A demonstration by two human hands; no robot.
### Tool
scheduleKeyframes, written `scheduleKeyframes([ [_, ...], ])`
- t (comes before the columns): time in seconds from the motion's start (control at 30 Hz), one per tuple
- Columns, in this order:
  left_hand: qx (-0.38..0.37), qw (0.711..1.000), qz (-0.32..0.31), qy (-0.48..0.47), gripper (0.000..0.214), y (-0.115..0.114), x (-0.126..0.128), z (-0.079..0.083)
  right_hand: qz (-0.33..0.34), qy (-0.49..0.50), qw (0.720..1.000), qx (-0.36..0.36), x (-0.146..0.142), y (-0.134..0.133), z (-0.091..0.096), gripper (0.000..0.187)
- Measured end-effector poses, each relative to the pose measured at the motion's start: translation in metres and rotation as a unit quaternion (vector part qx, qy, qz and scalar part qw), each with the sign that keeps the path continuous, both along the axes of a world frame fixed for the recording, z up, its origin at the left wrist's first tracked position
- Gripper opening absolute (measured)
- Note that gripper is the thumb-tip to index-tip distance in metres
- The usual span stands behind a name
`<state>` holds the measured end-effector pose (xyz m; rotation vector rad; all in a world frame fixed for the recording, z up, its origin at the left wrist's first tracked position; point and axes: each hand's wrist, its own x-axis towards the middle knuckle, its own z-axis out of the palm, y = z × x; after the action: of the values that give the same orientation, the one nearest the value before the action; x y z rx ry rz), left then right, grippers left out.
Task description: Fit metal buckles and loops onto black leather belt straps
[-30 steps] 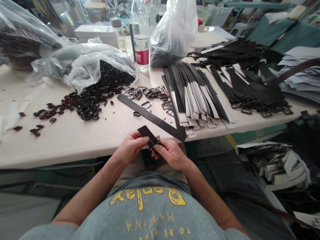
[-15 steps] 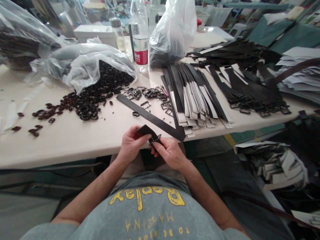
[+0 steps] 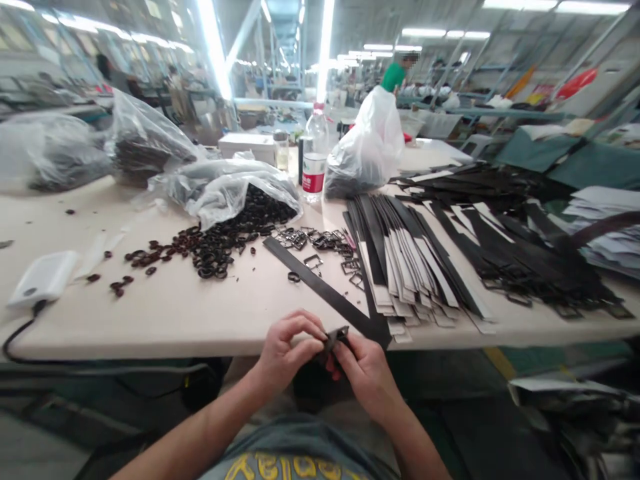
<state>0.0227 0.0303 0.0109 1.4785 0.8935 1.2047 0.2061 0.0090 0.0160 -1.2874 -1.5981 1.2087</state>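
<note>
My left hand (image 3: 291, 343) pinches a short black strap (image 3: 331, 341) between thumb and fingertips, just off the table's front edge. My right hand (image 3: 369, 375) grips the same strap from the other side, at its metal buckle end. The fingers partly hide the buckle, and the strap looks bent there. Beyond my hands, a long black strap (image 3: 320, 283) lies slantwise on the table. Beside it are a single black loop (image 3: 294, 277) and a loose buckle (image 3: 313, 262).
Black loops (image 3: 215, 257) spill from a clear plastic bag (image 3: 220, 180), with brown loops (image 3: 150, 257) to their left. A heap of buckles (image 3: 295, 238), stacked straps (image 3: 400, 260) and buckled straps (image 3: 520, 247) lie rightward. A bottle (image 3: 313, 163) and white device (image 3: 44, 279) stand on the table.
The view has tilted up and shifted left, so the room behind shows. The strap's end, which stuck up from my left hand, now looks folded down near the buckle.
</note>
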Motion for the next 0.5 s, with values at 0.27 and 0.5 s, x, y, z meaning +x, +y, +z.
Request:
scheduleKeyframes([
  [0.27,-0.304,0.897,-0.288,-0.14,0.074,0.013,0.002,-0.013,0.146,-0.179,0.973,-0.01,0.018,0.001,0.016,0.042],
  [0.5,-0.32,0.921,-0.192,-0.115,0.047,0.006,-0.01,-0.006,0.168,-0.263,0.949,-0.04,0.027,-0.003,0.026,0.042],
])
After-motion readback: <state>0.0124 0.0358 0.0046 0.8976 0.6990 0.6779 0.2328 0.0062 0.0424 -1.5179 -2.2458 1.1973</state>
